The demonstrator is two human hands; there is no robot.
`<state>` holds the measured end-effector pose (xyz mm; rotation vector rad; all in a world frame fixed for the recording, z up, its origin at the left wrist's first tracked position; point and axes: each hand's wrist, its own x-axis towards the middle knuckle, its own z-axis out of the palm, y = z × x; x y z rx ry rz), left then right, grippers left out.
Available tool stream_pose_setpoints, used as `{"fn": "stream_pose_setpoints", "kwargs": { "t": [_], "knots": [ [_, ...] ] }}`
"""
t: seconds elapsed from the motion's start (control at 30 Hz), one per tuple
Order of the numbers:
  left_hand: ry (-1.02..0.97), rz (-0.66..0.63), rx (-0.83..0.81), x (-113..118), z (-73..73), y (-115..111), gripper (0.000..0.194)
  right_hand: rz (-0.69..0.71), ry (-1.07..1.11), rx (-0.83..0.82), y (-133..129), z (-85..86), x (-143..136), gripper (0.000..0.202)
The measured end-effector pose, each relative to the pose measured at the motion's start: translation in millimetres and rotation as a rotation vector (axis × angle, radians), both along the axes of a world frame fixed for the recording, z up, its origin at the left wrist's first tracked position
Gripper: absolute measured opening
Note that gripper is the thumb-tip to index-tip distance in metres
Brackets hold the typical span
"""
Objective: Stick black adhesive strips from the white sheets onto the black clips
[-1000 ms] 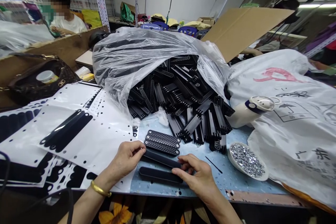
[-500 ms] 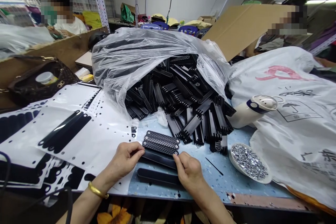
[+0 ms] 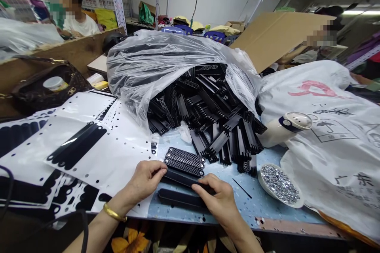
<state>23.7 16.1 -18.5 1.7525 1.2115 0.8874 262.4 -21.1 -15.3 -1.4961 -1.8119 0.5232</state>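
At the front of the table, a long smooth black strip (image 3: 181, 179) lies between my hands, just below a black panel of patterned slats (image 3: 184, 161) with small silver dots at its ends. My left hand (image 3: 150, 178) is closed in a pinch at the strip's left end. The right end sits between the thumb and fingers of my right hand (image 3: 218, 194), which partly hide it. Nearer the table edge is a second smooth black strip (image 3: 178, 197), its right end under my right hand.
Behind lies a clear plastic bag (image 3: 139, 59) spilling black folded pieces (image 3: 204, 110). White sticker sheets (image 3: 124, 154) with black strips spread left. To the right are a bowl of small silvery parts (image 3: 280, 184), a thin black rod (image 3: 242, 188), a bottle (image 3: 277, 130) and a white sack (image 3: 320, 158). Two people are beyond.
My right thumb has slid left along the strip, and the right hand's fingers have spread over its end. My left hand keeps its pinch. The whole view has shifted slightly.
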Motion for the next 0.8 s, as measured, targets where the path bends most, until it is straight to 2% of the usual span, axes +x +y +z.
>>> {"fn": "stream_pose_setpoints", "kwargs": {
  "t": [0.13, 0.3, 0.43, 0.67, 0.8],
  "knots": [
    [-0.019, 0.003, -0.003, 0, -1.8, 1, 0.023, -0.004, -0.013, -0.02, 5, -0.8, 2, 0.035],
    [-0.027, 0.012, 0.001, 0, -1.3, 0, 0.022, -0.017, -0.103, 0.053, 7, -4.1, 1, 0.053],
    [-0.025, 0.006, -0.003, 0, 1.6, -1, 0.023, -0.057, -0.131, 0.102, 7, -5.8, -1, 0.059],
    [0.004, -0.033, 0.019, 2, -1.6, -1, 0.023, -0.067, -0.301, 0.215, 5, -6.7, -17, 0.047],
    [-0.009, -0.039, 0.012, 4, -5.7, 0, 0.022, -0.061, -0.295, 0.141, 12, -10.5, -25, 0.056]
  ]
}}
